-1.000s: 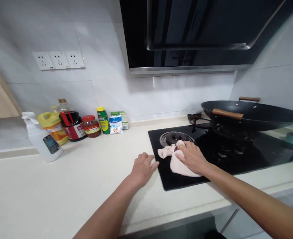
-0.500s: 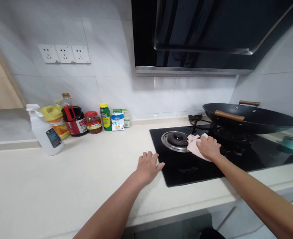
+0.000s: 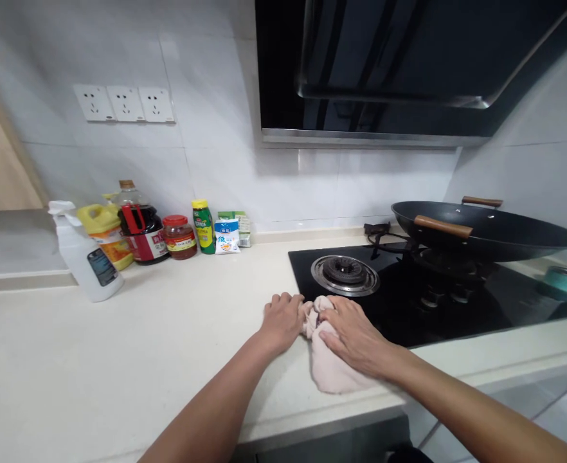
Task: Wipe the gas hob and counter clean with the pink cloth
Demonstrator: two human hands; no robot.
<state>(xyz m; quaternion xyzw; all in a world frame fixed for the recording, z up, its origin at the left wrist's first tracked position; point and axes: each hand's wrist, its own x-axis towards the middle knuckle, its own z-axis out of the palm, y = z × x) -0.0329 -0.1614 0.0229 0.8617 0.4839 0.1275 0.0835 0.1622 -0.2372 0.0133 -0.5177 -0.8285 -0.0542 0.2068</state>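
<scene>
A pale pink cloth (image 3: 337, 372) lies bunched over the front left corner of the black gas hob (image 3: 404, 331), partly on the counter. My right hand (image 3: 355, 333) presses down on it, fingers and thumb gripping its folds. Just left of the cloth, my left hand (image 3: 281, 321) rests on the counter by the hob's edge with fingers extended. Its thumb side meets a bunched end of the cloth; whether it pinches any fabric is hidden. Beyond both hands sits the left burner (image 3: 345, 274), uncovered, with a metal ring round it.
A large black wok (image 3: 495, 233) with wooden handles stands on the right burner. Along the wall are a white spray bottle (image 3: 85, 254), a dark sauce bottle (image 3: 143, 228), a red-lidded jar (image 3: 180, 238), a green bottle (image 3: 204, 228) and packets (image 3: 227, 236). The range hood (image 3: 375, 71) hangs above.
My right hand has drawn the cloth from beside the left burner toward me and leftward, to the hob's front corner. My left hand has hardly moved; the cloth now touches it.
</scene>
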